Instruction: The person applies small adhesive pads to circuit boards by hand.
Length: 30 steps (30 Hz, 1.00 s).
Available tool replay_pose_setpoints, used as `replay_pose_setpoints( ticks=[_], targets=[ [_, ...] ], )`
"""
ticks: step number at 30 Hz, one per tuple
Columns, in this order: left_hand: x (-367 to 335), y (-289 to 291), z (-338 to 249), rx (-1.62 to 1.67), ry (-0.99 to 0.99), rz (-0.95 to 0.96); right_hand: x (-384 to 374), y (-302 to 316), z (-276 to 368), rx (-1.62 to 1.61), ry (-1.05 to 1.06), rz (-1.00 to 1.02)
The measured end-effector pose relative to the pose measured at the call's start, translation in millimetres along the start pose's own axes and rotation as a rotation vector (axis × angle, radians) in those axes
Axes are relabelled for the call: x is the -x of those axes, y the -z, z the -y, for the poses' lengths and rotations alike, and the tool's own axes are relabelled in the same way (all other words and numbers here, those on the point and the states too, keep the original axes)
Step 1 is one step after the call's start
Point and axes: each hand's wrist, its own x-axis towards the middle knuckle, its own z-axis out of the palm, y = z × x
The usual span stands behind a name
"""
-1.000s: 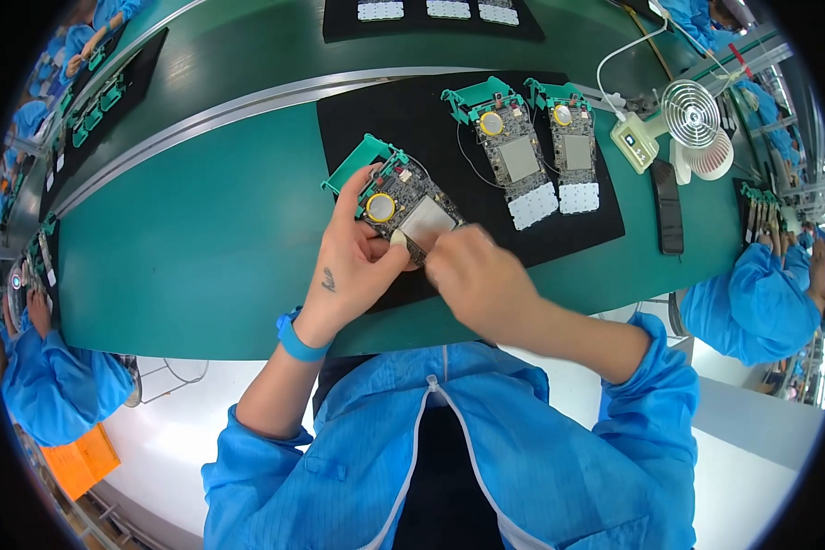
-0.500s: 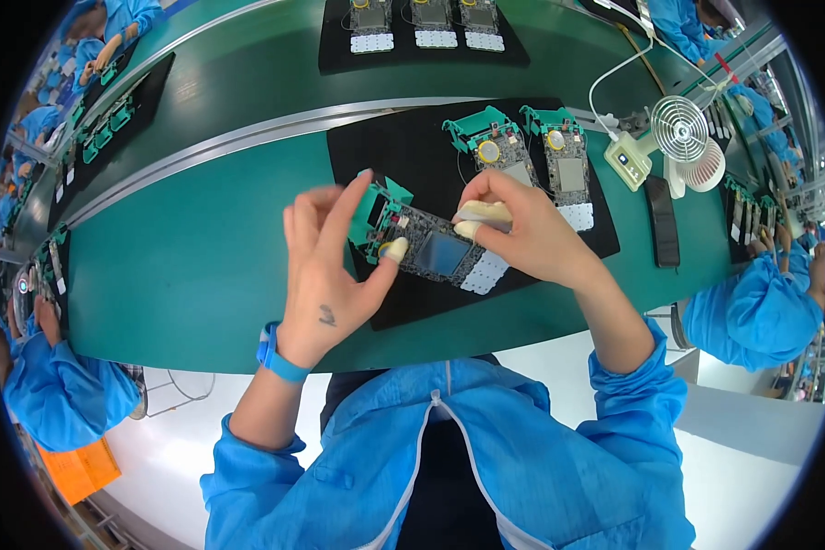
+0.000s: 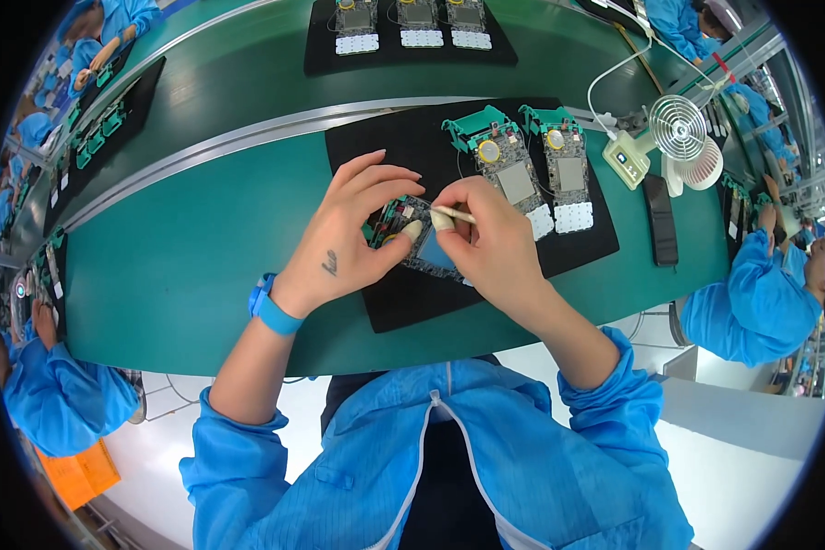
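A circuit board (image 3: 435,255) with a grey-blue square plate lies tilted on the black mat (image 3: 394,307). My left hand (image 3: 344,234) arches over its green-bracket end, fingers apart. The covered left thumb tip rests on the board. My right hand (image 3: 490,243) is pinched close above the board's middle, its thumb in a cream finger cot. A thin pale strip (image 3: 460,214) shows at these fingers; whether it is a held piece or a finger cot I cannot tell. Two similar boards, one nearer (image 3: 513,179) and one farther right (image 3: 570,174), lie beyond, with green brackets and round yellow-rimmed parts.
Right of the mat stand a small fan (image 3: 678,128) with a cable and a dark phone (image 3: 660,220). A metal rail (image 3: 275,128) crosses behind. Beyond it several boards lie on another black mat (image 3: 412,62). People in blue work at both sides.
My right hand has moved left along the board, its fingers now close to my left thumb. The left hand's fingers have swung right, over the bracket end.
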Motion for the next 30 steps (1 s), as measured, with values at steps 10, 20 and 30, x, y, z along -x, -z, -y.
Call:
replay_pose_setpoints(
  ticks=[10,20,30],
  targets=[
    [-11,7,6,0.072,-0.017,0.049,-2,-2,7,0.173,0.140,-0.048],
    [-19,10,0,0.105,0.068,0.053,-2,0,15,0.252,0.173,-0.044],
    [-20,8,-3,0.121,0.147,0.061,10,-16,15,0.060,-0.237,0.044]
  ],
)
